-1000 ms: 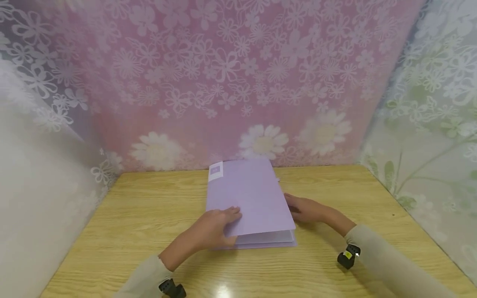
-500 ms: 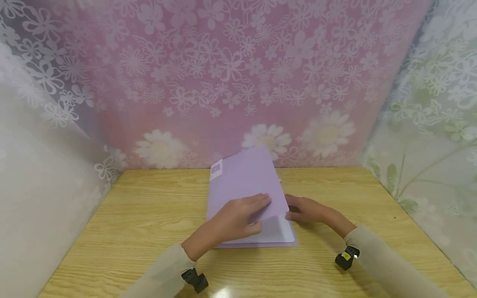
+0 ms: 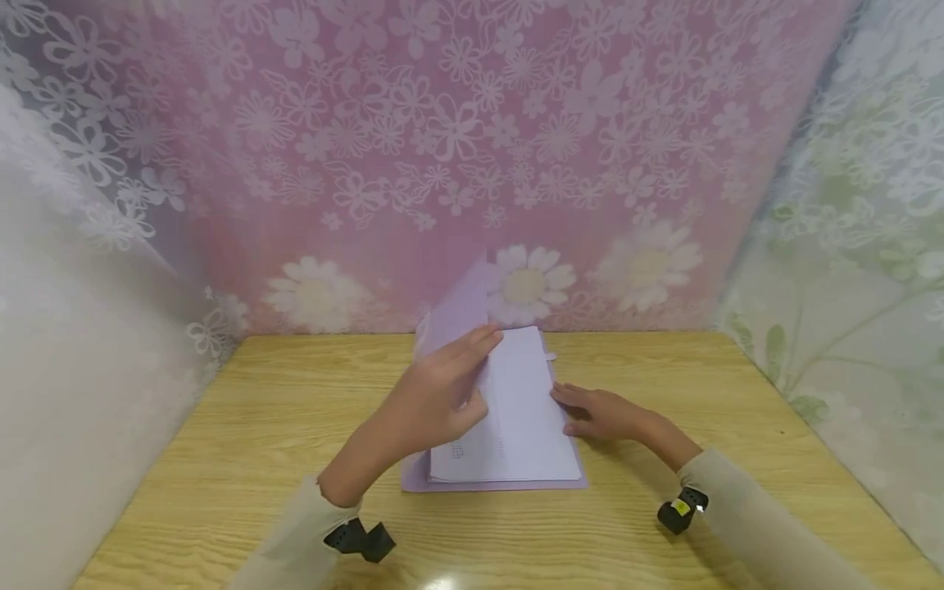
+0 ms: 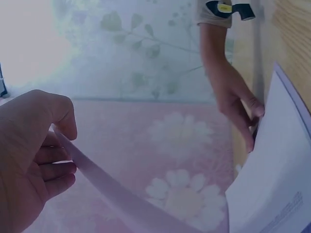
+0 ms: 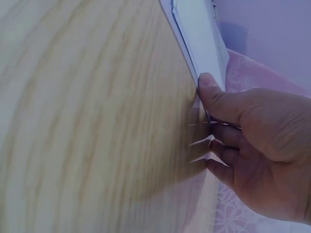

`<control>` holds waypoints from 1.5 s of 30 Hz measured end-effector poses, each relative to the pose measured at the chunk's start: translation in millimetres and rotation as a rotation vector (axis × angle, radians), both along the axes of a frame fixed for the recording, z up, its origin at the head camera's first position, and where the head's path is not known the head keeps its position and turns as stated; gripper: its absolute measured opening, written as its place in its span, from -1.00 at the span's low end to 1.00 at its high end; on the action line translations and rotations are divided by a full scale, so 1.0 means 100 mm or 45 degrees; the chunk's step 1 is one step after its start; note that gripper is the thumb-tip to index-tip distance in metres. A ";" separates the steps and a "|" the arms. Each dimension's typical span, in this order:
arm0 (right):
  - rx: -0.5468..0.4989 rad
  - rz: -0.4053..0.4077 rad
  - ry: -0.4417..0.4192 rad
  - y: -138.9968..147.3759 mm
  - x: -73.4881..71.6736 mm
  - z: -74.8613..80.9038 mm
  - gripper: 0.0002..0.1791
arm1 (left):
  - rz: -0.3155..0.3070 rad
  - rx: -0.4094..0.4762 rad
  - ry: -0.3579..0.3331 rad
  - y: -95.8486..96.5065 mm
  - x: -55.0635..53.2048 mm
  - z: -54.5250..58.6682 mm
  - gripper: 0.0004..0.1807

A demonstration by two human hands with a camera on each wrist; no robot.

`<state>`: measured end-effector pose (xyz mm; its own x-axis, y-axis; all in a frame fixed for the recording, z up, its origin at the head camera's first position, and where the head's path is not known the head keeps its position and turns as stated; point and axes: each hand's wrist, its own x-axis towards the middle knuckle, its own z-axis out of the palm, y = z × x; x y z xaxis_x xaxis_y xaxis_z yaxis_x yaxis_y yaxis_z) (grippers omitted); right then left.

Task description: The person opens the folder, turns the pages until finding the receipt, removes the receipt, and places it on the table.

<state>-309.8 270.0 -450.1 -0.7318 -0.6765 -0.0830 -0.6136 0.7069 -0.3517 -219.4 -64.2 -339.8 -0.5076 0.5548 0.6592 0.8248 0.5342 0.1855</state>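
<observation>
A lilac folder (image 3: pixel 509 485) lies on the wooden table with its front cover (image 3: pixel 456 310) raised on the left side. My left hand (image 3: pixel 428 397) pinches the cover's free edge between thumb and fingers; in the left wrist view the cover (image 4: pixel 109 187) slants down from that grip. Uncovered white pages (image 3: pixel 527 410) lie inside, with small print at the lower left. Along the folder's right edge rests my right hand (image 3: pixel 608 415). The right wrist view has its thumb (image 5: pixel 209 85) touching that edge and the relaxed fingers spread just beside it, near the table.
The wooden table (image 3: pixel 295 393) extends on both sides of the folder. Flower-patterned curtains (image 3: pixel 398 188) hang at its back and sides. A small pale tab (image 3: pixel 550 356) sticks out from the folder's right edge. Each wrist wears a black camera (image 3: pixel 682 510).
My left hand has moved from the folder's lower left to its cover edge and swung the cover up and leftward, uncovering the pages. My right hand has barely moved.
</observation>
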 end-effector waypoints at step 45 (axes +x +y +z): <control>0.028 -0.273 -0.091 -0.27 0.09 0.24 -0.29 | 0.459 -0.396 -1.233 -2.20 -0.30 -0.81 0.16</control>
<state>-301.0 242.9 -426.0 -0.8503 -0.5035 -0.1530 -0.4224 0.8265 -0.3721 -249.3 -283.7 -420.4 -0.9047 0.3419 -0.2543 0.1849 0.8526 0.4887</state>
